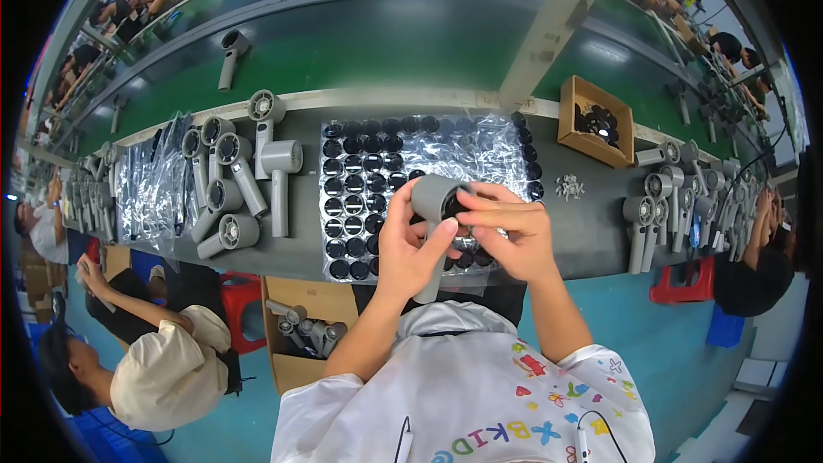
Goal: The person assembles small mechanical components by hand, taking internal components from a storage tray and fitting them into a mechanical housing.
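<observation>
My left hand (411, 244) is wrapped round a grey handheld fan (433, 195), its head tilted and its handle pointing down toward me. A black round part (453, 202) shows at the open end of the fan's head. There my right hand (513, 227) has its thumb and fingers pinched together on that black part, which they partly hide. Just beyond and beneath both hands lies a sheet of black round caps (353, 204) set in rows, with clear plastic film (480, 150) over its far portion.
Several grey fans (243, 176) lie to the left beside plastic-wrapped ones (154, 180); more fans (656, 206) stand right. A cardboard box (597, 124) holds black pieces near small light parts (569, 187). A post (549, 34) rises by the green conveyor (369, 43). A co-worker (163, 351) sits left.
</observation>
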`<state>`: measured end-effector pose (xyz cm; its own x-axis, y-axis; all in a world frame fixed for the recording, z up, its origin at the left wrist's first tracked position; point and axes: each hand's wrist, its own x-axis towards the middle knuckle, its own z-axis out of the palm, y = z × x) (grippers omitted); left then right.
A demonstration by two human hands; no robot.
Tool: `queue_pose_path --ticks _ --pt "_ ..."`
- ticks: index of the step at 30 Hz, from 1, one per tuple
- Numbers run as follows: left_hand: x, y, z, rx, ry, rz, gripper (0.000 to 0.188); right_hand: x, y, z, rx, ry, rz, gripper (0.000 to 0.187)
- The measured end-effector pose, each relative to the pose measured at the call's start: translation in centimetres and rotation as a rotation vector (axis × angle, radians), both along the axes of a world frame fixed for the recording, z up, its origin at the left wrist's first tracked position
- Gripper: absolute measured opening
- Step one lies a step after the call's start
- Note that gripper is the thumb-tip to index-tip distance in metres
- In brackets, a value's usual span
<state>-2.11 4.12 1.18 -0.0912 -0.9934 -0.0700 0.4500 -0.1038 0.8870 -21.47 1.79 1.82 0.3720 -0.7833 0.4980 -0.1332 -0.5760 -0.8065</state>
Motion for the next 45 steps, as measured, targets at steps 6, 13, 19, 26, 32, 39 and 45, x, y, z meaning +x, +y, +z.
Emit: queue_pose_path --ticks 6,13,19,26,32,39,45 --pt "0.1 0.7 -1.2 -0.065 -0.037 -0.082 0.061 1.4 1.1 1.1 0.437 -0.317 -0.135 0.051" --pt "0.0 1.2 -1.2 -0.206 -0.083 -0.069 0.064 1.6 1.8 0.4 0.622 -0.276 -0.057 0.058" --pt "0.0 1.2 -1.0 -0.11 -0.017 -0.075 0.059 1.8 1.9 -1.3 0.594 -0.394 -0.056 0.047" --pt "0.1 1.2 -0.8 -0.058 0.056 -0.167 0.058 0.9 1.7 0.1 0.487 -0.27 0.068 0.05" --pt "-0.9 1.0 -1.5 0.25 0.478 -0.213 0.047 0.1 0.7 -0.7 0.544 -0.225 0.134 0.056" --pt "-0.7 0.8 -0.8 0.251 0.328 -0.188 0.036 -0.9 -0.7 1.6 0.241 -0.42 -0.468 0.037" --pt "-2.1 1.8 -0.2 0.162 0.413 0.043 0.032 -2.6 -0.8 4.9 0.061 -0.676 -0.855 0.04"
